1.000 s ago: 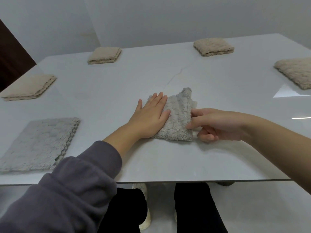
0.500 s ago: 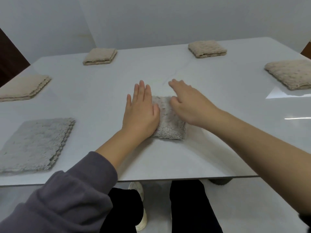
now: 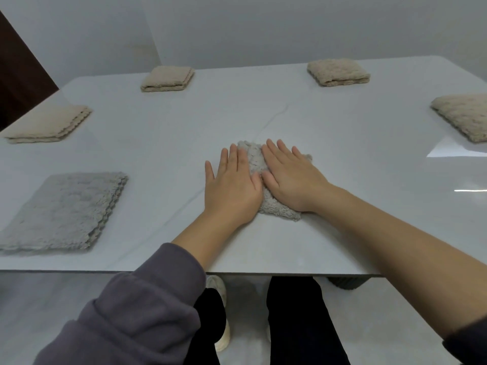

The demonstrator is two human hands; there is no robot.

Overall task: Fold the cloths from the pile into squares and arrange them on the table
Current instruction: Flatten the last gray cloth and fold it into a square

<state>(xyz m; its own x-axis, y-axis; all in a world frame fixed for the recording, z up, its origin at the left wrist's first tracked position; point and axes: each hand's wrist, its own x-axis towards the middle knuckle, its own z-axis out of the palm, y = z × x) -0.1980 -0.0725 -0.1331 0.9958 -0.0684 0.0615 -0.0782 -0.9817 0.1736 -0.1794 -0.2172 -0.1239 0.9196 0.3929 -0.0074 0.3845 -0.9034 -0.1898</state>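
4 beige cloths already lie folded into squares, well apart around the white table (image 3: 263,106): the far-left beige square (image 3: 167,79), the far-right beige square (image 3: 338,72), the left beige square (image 3: 47,125) and the right beige square (image 3: 463,115), which the frame edge cuts. A 5th piece, the grey cloth (image 3: 279,210), sits near the middle of the near edge, folded small and roughly square.

Both hands lie on it. The left hand (image 3: 232,185) is flat with straight fingers over its left part, and the right hand (image 3: 290,177) is flat beside it over the right part, thumbs almost touching. Neither grips anything; they press down. I judge this fold finished apart from the smoothing, and the cloth may yet be moved to its own spot.

The pile (image 3: 60,212) of grey cloths at the near left shows several scalloped layers, still unfolded. A good share of the work is therefore left, though I cannot count the layers.

1.0 s ago the right hand pinched the grey cloth's right edge, a flap stood up at the far side, and the left palm held the left half down. By 0.5 s ago the right hand had come over the top. Now the flap is down, the cloth is more compact, and both palms rest side by side. The pile and the 4 beige squares have not moved.
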